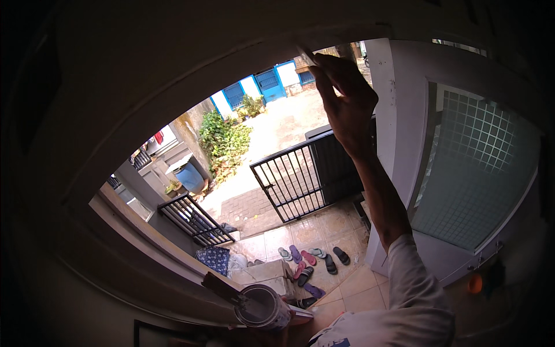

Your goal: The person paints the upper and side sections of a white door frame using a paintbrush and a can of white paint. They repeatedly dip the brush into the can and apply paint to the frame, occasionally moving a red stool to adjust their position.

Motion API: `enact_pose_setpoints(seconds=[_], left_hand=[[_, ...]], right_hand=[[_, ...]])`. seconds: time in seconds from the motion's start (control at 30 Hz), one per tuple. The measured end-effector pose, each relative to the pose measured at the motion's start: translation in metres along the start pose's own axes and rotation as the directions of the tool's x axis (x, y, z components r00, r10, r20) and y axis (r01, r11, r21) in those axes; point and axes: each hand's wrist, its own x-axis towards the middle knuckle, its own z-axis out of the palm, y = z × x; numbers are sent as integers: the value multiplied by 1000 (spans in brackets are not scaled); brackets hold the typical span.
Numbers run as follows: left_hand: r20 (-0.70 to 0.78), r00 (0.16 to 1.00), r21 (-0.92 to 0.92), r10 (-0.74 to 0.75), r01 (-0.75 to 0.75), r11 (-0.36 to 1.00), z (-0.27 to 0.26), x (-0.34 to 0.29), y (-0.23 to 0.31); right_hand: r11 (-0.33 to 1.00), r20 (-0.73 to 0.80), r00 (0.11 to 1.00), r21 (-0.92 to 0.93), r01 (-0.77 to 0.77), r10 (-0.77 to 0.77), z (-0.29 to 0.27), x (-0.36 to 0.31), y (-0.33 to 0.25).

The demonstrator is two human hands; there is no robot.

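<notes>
Right grip up high, and it's pinching: thumb and fingers pressed together on a slim, pale hand tool. That tool pokes out at about half past ten from the knuckles, its far end blurred against the dark lintel; whether the two touch, I can't tell. Behind the grip, the bare forearm runs down toward five o'clock, into a pale sleeve.

Now look well below, near seven o'clock from the grip: an open round tin, greyish inside, well apart from the fingers. A dark flat strip meets its rim at about ten o'clock. Just past six o'clock from the grip, sandals lie scattered over the floor tiles, black, pink, purple and pale ones together.

Out at four o'clock, a frosted glass panel with a square grid fills its pale frame. Over at seven, the black barred gate stands beyond the doorway, and at eight a blue barrel sits near leafy plants, bright in the sun.
</notes>
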Motion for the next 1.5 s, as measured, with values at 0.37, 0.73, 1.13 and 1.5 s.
enact_pose_setpoints(seconds=[0.37,0.73,1.13,1.5], left_hand=[[15,1000,-11,-23,23,1000,-2,1,-5],[28,1000,-12,-15,15,1000,-4,-6,-2],[72,995,39,-67,64,997,-16,-13,-11],[31,998,-4,-61,61,998,-7,-8,-8]], right_hand=[[773,-137,856,518,-367,498,-33,20,82],[986,-64,998,163,36,-26,22,-3,-41],[557,95,872,735,-387,480,34,7,-41],[973,-222,950,-15,-229,220,-37,14,89]])
